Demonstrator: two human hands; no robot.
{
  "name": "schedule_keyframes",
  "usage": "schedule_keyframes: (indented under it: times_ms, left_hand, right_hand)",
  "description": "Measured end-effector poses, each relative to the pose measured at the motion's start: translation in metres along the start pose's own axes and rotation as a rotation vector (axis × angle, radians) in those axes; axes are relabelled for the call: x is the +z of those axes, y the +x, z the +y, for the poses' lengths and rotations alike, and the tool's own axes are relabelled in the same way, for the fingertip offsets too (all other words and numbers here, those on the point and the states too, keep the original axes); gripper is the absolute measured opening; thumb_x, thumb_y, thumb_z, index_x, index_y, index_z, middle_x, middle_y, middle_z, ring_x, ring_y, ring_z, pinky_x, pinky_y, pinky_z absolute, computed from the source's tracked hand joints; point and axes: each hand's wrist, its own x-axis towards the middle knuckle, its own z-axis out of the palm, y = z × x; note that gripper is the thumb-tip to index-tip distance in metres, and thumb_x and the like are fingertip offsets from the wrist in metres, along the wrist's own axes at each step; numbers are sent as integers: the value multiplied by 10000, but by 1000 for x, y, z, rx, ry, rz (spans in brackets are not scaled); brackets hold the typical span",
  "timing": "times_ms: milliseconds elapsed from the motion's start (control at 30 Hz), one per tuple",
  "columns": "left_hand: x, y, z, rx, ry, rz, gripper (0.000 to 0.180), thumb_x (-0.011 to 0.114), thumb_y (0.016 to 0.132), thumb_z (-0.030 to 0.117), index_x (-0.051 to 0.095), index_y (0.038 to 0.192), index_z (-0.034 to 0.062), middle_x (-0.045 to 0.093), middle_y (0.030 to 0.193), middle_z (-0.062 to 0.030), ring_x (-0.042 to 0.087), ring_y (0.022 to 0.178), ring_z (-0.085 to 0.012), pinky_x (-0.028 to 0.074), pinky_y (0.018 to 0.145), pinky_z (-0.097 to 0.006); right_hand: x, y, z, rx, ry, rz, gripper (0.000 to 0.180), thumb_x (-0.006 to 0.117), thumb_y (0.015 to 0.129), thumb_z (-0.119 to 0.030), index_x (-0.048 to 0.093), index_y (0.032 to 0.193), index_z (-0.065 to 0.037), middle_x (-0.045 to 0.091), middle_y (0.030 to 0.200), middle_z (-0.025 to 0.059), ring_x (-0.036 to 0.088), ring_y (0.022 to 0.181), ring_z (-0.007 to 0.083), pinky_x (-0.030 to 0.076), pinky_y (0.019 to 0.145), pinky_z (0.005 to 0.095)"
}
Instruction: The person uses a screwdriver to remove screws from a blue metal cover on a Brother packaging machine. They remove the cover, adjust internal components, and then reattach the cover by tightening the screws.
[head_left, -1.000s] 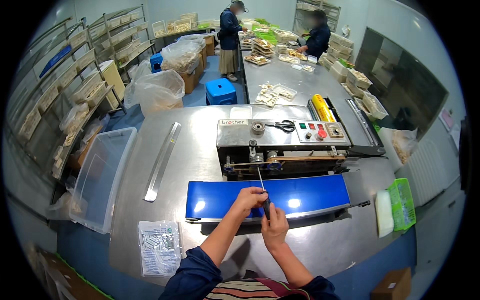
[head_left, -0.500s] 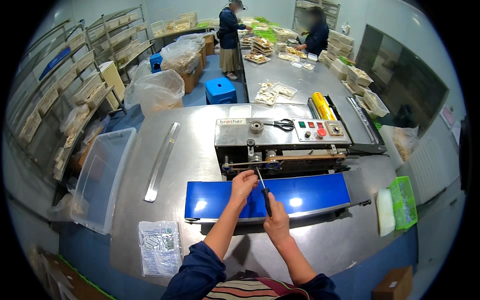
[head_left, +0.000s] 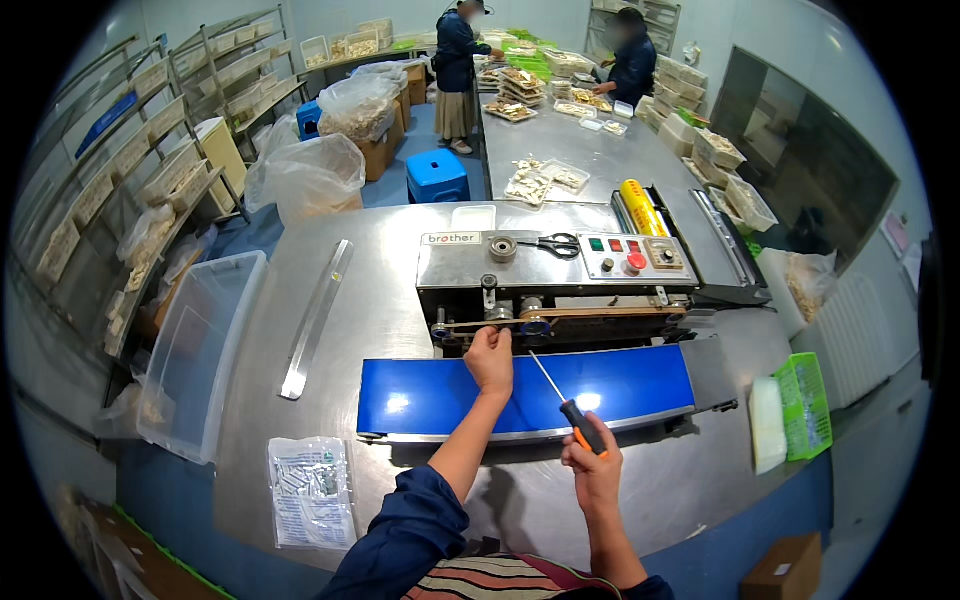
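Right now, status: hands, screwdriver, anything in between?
Left hand at pulleys, contact unclear. Right hand holds screwdriver, tip off the pulleys. Blue belt lies in front of pulleys.

Walls: pale, smooth. Floor: blue. Metal racks: tiered, left side; another rack at rear. Desk: bare-metal finish, grey; second desk behind, similar. Stool: blue, square-topped. Window or panel: dark, right wall. Light: bright, reflecting off metal.
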Motion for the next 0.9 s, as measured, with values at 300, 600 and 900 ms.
schedule_keyframes:
  times_ms: [300, 600, 900]
  left_hand:
    - [4, 3, -7, 311, 360, 88, 140, 620, 772, 146, 618, 747, 8, 620, 631, -139, 607, 564, -283, 478, 561, -356]
    - [14, 2, -5, 279, 378, 133, 160, 596, 782, 147, 597, 716, 1, 618, 617, -135, 616, 559, -267, 479, 543, -365]
    - [11, -1, 12, -336, -298, -54, 239, 502, 886, 140, 547, 731, -37, 608, 636, -98, 604, 544, -155, 516, 501, -265]
  right_hand:
    - [-46, -3, -3, 115, 290, 73, 588, 534, 750, 67, 378, 1307, -41, 562, 890, 168, 541, 660, 182, 455, 596, 279]
    - [-55, -4, -3, 171, 440, 57, 545, 533, 752, 42, 405, 1275, -45, 584, 881, 170, 555, 654, 192, 442, 593, 287]
    - [-58, 0, 4, 175, 473, 48, 471, 541, 770, 4, 460, 1231, -48, 585, 865, 168, 543, 644, 190, 434, 586, 282]
